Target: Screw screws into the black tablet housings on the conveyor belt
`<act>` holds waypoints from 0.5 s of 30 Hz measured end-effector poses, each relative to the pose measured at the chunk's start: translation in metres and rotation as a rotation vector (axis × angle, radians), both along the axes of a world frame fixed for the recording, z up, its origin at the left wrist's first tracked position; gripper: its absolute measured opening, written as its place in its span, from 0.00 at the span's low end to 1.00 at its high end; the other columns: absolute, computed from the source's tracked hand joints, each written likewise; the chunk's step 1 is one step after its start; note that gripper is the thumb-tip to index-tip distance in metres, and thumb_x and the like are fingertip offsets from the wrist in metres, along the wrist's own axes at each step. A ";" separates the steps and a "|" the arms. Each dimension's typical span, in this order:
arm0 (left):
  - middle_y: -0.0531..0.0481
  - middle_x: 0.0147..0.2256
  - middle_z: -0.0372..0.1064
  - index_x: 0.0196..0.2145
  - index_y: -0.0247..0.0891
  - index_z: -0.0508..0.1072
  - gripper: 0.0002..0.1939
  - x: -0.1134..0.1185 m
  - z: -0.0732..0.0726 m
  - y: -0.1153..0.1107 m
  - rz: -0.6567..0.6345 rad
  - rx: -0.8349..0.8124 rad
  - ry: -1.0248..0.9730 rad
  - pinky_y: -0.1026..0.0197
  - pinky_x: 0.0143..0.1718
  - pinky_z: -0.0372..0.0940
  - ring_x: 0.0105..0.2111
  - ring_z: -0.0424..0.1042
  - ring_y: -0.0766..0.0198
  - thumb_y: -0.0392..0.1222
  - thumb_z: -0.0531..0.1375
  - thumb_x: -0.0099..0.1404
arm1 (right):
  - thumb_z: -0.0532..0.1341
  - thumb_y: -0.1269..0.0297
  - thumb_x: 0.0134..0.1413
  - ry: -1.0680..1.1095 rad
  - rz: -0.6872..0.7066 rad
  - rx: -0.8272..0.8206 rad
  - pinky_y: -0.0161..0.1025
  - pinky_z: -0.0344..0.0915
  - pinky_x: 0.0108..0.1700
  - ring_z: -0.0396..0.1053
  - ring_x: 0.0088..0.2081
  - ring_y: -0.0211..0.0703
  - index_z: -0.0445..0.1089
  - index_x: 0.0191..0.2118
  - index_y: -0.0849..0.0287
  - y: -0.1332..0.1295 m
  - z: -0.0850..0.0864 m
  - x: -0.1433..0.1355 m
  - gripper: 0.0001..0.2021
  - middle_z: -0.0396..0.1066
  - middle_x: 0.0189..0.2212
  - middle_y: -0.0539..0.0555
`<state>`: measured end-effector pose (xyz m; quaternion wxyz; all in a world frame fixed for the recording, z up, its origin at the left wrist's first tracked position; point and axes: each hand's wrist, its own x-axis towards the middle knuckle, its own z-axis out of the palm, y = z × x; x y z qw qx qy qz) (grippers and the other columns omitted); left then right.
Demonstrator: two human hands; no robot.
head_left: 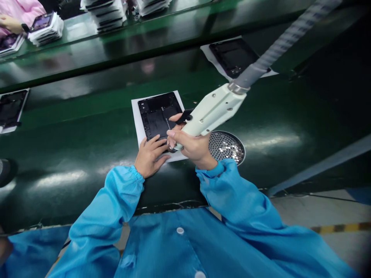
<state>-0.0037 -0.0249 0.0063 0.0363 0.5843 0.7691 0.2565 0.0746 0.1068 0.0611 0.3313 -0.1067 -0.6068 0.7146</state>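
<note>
A black tablet housing (158,116) with its inside exposed lies on a white sheet (136,116) before me. My left hand (151,155) is flattened over its near edge, fingers spread and touching it. In my right hand (194,146) is a pale green electric screwdriver (214,110), tilted, its metal nose pointing down at the near right corner of the housing. The fingers hide the tip. A grey corrugated hose (286,38) runs from its back end to the upper right. Just right of that hand stands a round perforated dish (227,146) with small shiny pieces.
Other tablet housings lie on sheets at the back right (234,56) and far left (13,108) of the green bench (87,135). Stacks of sheeted parts (106,15) stand on the far ledge. A co-worker's pink sleeve (26,9) shows at the top left.
</note>
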 end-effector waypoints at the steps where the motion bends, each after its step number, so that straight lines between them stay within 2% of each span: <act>1: 0.45 0.52 0.70 0.50 0.44 0.73 0.15 0.001 0.001 0.000 -0.006 -0.009 -0.012 0.40 0.62 0.47 0.61 0.59 0.52 0.47 0.58 0.67 | 0.66 0.63 0.45 -0.006 0.007 0.003 0.39 0.67 0.24 0.64 0.17 0.36 0.65 0.40 0.57 -0.001 0.000 0.000 0.15 0.65 0.15 0.42; 7: 0.49 0.46 0.75 0.40 0.45 0.78 0.09 0.000 0.004 0.001 -0.007 -0.012 -0.075 0.40 0.61 0.47 0.57 0.64 0.54 0.44 0.58 0.67 | 0.66 0.63 0.45 -0.009 0.021 0.003 0.39 0.67 0.25 0.65 0.18 0.36 0.66 0.39 0.57 -0.005 0.002 0.002 0.14 0.65 0.15 0.42; 15: 0.49 0.44 0.76 0.37 0.45 0.78 0.08 0.000 0.003 0.001 -0.002 0.006 -0.092 0.39 0.62 0.45 0.57 0.65 0.54 0.43 0.59 0.66 | 0.65 0.67 0.48 0.045 0.008 0.041 0.39 0.67 0.27 0.65 0.18 0.35 0.66 0.40 0.58 -0.003 0.005 0.004 0.12 0.66 0.16 0.42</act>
